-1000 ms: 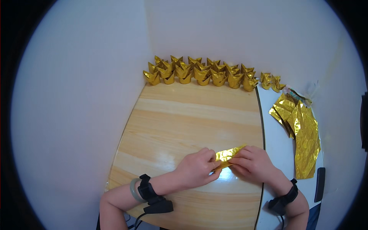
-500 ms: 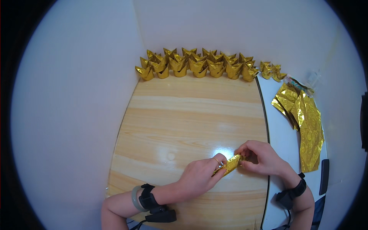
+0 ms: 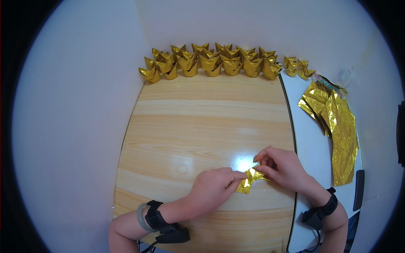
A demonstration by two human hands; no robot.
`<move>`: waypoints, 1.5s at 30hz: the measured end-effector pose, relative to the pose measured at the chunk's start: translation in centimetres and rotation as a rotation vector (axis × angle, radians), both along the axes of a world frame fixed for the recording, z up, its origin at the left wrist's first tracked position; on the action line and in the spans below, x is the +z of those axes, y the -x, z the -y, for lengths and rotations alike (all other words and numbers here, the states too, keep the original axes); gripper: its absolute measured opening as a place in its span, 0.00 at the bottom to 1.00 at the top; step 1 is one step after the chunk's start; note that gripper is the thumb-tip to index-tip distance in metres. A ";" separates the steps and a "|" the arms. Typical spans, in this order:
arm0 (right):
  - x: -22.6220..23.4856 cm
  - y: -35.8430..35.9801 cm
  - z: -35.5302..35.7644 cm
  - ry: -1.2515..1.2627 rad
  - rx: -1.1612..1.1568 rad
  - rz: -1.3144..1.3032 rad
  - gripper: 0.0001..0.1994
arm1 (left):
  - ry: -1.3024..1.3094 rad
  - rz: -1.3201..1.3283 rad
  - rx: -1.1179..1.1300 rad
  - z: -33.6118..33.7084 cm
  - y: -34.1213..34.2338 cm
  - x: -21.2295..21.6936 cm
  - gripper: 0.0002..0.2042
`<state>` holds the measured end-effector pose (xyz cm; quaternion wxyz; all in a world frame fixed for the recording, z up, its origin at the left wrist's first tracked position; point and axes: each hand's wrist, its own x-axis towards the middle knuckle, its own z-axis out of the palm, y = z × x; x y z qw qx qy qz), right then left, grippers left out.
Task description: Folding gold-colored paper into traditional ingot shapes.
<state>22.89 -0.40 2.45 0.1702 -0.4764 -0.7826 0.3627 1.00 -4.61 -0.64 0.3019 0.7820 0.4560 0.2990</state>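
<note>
Near the right edge of the table (image 3: 202, 126), a folded gold foil piece (image 3: 249, 182) is pinched by the right hand (image 3: 286, 169) and touched by the curled left hand (image 3: 213, 187) — whether gripped there cannot be told — seemingly so it is steadied from both sides.

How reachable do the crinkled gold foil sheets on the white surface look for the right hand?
Probably yes: nothing visible stands between the right hand and the foil sheets, though it is at a folded gold foil piece.
</note>
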 end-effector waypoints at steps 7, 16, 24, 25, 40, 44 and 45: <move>-0.8 0.2 0.8 -0.272 0.054 0.056 0.10 | -0.302 -0.353 -0.063 0.4 0.4 1.0 0.11; -0.7 0.4 0.8 -0.340 0.066 0.156 0.11 | -0.325 -0.403 -0.087 0.2 0.5 1.4 0.12; -1.2 0.0 0.9 -0.499 0.104 0.279 0.13 | -0.553 -0.430 -0.240 -0.4 0.3 0.9 0.25; -1.2 -0.1 0.8 -0.504 0.090 0.290 0.14 | -0.554 -0.430 -0.243 -0.3 0.3 0.8 0.25; 2.3 -1.9 0.0 -0.144 0.010 0.338 0.12 | -0.568 -0.484 -0.259 -1.2 1.2 0.8 0.20; 3.6 -1.9 0.5 0.171 0.293 0.120 0.13 | -0.545 -0.382 -0.196 -2.0 2.0 0.7 0.15; 3.9 -1.6 0.4 0.302 0.383 0.126 0.13 | -0.510 -0.316 -0.175 -2.1 2.1 0.4 0.14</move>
